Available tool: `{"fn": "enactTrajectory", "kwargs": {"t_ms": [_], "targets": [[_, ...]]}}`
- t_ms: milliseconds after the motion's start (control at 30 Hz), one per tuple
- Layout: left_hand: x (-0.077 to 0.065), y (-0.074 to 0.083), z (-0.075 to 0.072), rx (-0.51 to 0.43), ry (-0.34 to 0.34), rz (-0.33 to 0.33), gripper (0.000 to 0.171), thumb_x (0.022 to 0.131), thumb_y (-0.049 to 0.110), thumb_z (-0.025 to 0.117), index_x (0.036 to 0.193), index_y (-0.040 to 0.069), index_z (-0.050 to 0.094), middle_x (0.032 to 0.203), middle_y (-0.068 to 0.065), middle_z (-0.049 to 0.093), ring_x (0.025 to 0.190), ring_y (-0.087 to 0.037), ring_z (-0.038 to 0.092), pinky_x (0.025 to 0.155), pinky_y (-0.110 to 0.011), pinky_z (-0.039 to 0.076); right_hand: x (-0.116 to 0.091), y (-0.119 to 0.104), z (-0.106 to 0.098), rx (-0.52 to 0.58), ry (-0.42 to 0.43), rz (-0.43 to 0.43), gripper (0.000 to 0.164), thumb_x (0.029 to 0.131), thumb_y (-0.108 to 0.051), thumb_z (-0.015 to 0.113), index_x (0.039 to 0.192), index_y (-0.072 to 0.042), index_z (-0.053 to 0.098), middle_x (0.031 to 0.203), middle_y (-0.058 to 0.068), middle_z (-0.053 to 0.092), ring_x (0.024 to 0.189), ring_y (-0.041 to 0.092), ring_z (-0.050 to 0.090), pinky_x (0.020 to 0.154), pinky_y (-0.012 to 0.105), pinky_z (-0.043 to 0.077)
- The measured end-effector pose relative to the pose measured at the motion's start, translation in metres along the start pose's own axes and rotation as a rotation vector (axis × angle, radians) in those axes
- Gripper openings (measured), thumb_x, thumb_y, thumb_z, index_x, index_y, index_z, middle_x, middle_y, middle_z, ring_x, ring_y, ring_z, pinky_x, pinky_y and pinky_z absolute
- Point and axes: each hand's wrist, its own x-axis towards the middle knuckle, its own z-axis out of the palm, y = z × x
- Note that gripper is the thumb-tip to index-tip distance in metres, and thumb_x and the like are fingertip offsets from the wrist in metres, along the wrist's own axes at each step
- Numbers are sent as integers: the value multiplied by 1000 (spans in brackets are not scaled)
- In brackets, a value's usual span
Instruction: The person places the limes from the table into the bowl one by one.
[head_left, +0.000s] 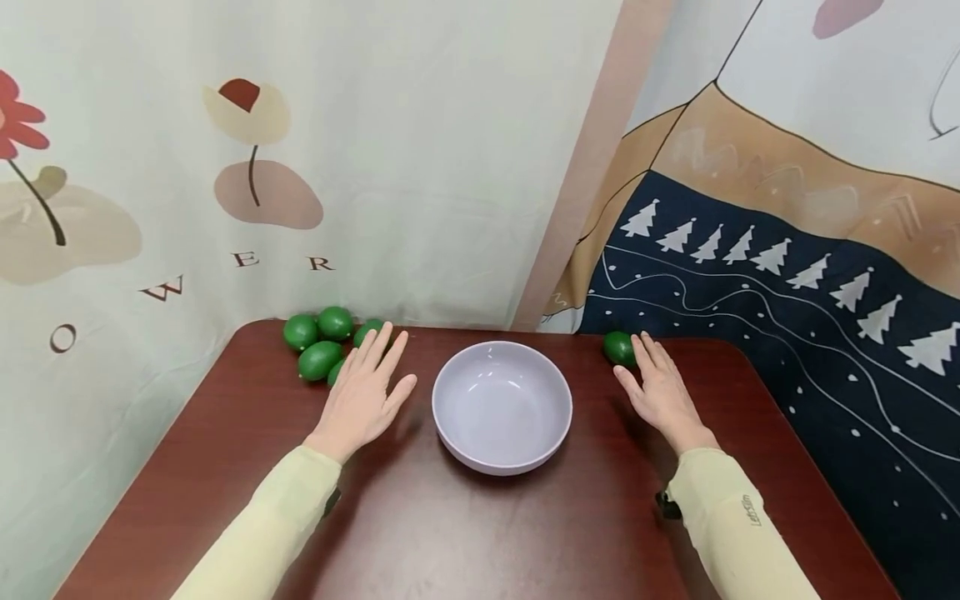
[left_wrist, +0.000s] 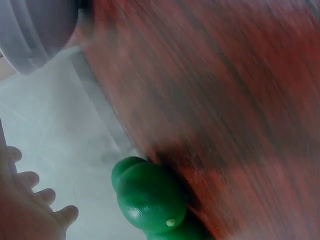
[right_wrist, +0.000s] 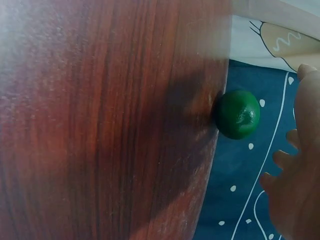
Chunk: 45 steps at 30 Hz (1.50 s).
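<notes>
My left hand point(head_left: 364, 402) hovers over the table's left side with its fingers straight and holds nothing. Just beyond its fingertips lie several green limes point(head_left: 319, 361), some partly hidden behind the hand; in the left wrist view a lime point(left_wrist: 151, 197) shows near its fingers. On the right, my right hand point(head_left: 662, 393) has its fingers extended, close to a single lime point(head_left: 618, 348) near the back edge. That lime point(right_wrist: 237, 114) appears apart from the fingers in the right wrist view. Between both hands stands a pale lavender bowl point(head_left: 502, 408) with nothing in it.
The dark red-brown wooden table point(head_left: 480, 533) ends at a white curtain point(head_left: 420, 167) with printed flowers and letters. At the right hangs a navy and tan cloth point(head_left: 750, 292) with white trees. Dark bands point(head_left: 669, 505) show at the cuffs.
</notes>
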Motion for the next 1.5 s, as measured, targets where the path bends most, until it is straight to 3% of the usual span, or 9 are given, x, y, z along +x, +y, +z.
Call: {"fn": "enactTrajectory", "kwargs": {"t_ms": [200,433,800,1233,1500], "targets": [[2,12,-1,-20,-5,48,67,106,41,53,163,12,32,169,-17,24,156,-41,21,121,-61,25,-2,2,-1,20,2,16,72,108,-39,50,163,-1,24,168,26,19,152,50,19,120,66,22],[2,28,0,-76,-25,88,68,107,39,52,163,9,30,169,-17,25,156,-38,22,125,-52,22,0,6,-4,31,10,22,72,108,-40,50,163,-3,24,168,25,18,152,49,19,118,68,23],[-8,42,3,-137,-60,96,69,106,38,54,162,6,31,169,-15,27,155,-36,27,122,-55,29,7,5,-7,41,12,25,69,107,-36,53,161,-1,27,168,25,19,152,49,19,118,69,24],[-20,52,18,-117,-67,93,67,105,40,55,158,2,38,166,-18,31,153,-38,32,118,-58,34,13,8,4,71,8,21,67,105,-28,57,159,2,31,167,27,20,151,50,20,118,68,26],[-26,54,28,-32,-37,73,70,103,44,57,157,2,41,166,-19,32,151,-40,34,117,-61,32,16,9,11,76,5,6,67,104,-26,57,159,3,31,165,29,21,150,51,22,117,68,26]]}}
